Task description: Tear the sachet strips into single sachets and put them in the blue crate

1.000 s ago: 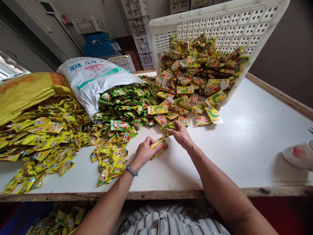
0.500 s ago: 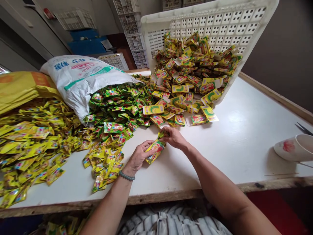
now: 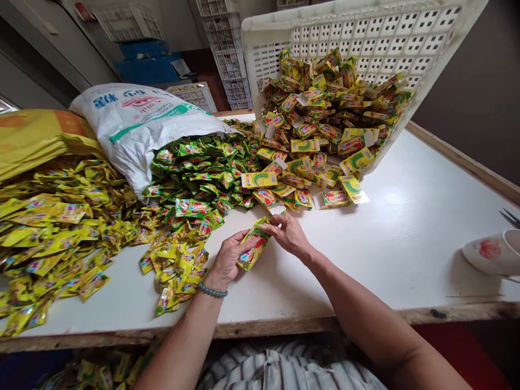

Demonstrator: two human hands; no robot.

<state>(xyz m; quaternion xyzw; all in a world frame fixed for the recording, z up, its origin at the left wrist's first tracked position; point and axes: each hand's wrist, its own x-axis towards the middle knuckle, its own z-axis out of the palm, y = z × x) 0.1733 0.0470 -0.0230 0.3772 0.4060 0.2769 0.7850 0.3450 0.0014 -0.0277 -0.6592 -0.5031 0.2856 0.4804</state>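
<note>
A small yellow and green printed candy box (image 3: 255, 246) is tilted above the table's front half, its far end pointing up and right. My left hand (image 3: 231, 255) is closed around its lower left side, thumb across the printed face. At the box's upper end is my right hand (image 3: 286, 233), its thumb and fingers pinching there; the end flap is hidden by the fingers. Beyond the hands lie green candy packets (image 3: 203, 173), spilling from a white woven sack (image 3: 142, 122). Yellow packets (image 3: 52, 233) spread over the left side, with a smaller cluster (image 3: 176, 273) beside my left wrist.
A white plastic crate (image 3: 365, 38) lies tipped at the back right, many candy boxes (image 3: 320, 116) spilling from it. A flowered cup (image 3: 493, 252) and dark scissors (image 3: 509, 218) are at the right edge. A folded yellow bag (image 3: 36, 141) rests on the left packets.
The green packet seen at the box's open end has gone from sight. My right fingers have closed in on that end, and the view has shifted slightly.
</note>
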